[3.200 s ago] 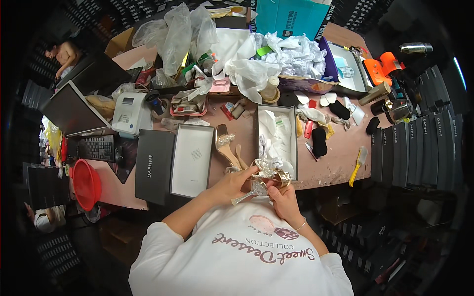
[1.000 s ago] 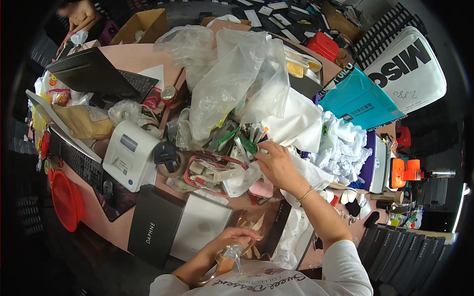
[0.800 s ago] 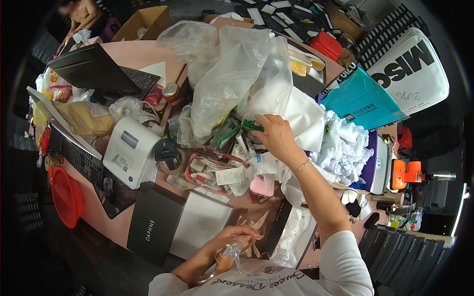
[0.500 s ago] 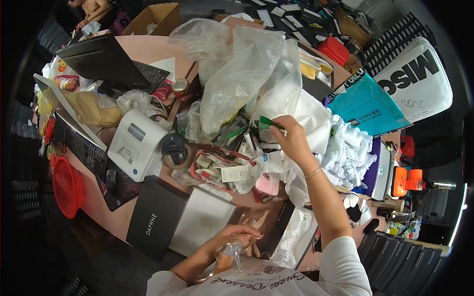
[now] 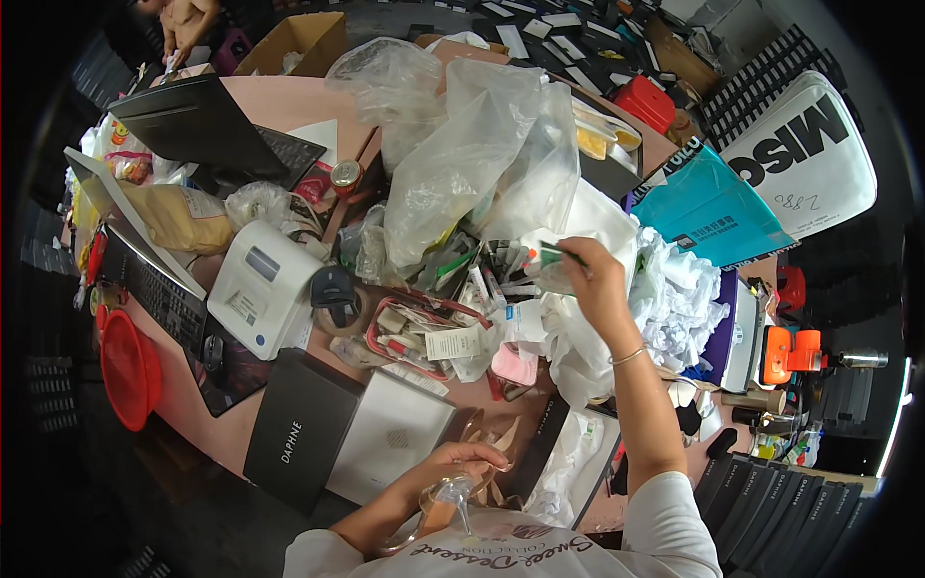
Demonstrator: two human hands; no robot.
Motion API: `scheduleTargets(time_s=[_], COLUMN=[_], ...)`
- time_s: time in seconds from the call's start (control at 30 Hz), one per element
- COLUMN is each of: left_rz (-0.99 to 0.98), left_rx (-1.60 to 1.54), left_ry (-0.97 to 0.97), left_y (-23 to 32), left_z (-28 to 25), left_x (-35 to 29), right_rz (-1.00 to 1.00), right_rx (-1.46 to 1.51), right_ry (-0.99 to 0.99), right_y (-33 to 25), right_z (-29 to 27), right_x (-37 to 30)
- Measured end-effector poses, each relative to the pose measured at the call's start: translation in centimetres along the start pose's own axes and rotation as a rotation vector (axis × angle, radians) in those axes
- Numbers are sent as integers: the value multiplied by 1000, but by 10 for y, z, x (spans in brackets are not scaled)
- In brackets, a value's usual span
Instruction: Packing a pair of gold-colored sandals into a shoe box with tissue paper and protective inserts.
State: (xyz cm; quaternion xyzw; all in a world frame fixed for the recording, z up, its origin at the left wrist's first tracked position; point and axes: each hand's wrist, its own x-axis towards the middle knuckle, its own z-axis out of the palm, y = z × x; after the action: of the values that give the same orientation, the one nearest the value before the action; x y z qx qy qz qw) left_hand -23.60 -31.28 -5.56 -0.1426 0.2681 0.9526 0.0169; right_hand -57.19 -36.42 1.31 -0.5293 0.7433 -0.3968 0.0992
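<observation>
- Right hand (image 5: pixel 602 289): your thumb and fingers pinch a small clear plastic piece (image 5: pixel 554 272) with a green edge, raised over the pens (image 5: pixel 489 287) and in front of the white sheet (image 5: pixel 605 223).
- Left hand (image 5: pixel 461 464): your fingers curl about a clear-heeled sandal (image 5: pixel 438 517), low against your shirt (image 5: pixel 511 554), to the left of the open shoe box (image 5: pixel 536 449); the exact contact is hidden.
- Technique: a light pinch near the green edge should suit the plastic, which looks thin and likely to crease; lift it clear of the pen tips. Support the sandal by its body, sparing the heel any sideways load.
- Orientation, plastic: the green edge slopes gently down rightward into your fingers; the free end points left.
- Orientation, sandal: the long axis runs from your hand down and left; the heel stem points toward the lower edge. Which end is the toe, you cannot tell surely.
</observation>
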Motion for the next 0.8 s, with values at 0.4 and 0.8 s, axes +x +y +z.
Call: scheduleTargets(time_s=[0.4, 0.8], left_rz=[-41, -53], left_rx=[-10, -23], left_ry=[43, 31], left_y=[1, -2], left_z=[-7, -8], left_x=[-1, 0], right_rz=[72, 81], right_rx=[-132, -434], right_ry=[-256, -336], right_y=[-14, 17], right_z=[43, 68], right_x=[8, 32])
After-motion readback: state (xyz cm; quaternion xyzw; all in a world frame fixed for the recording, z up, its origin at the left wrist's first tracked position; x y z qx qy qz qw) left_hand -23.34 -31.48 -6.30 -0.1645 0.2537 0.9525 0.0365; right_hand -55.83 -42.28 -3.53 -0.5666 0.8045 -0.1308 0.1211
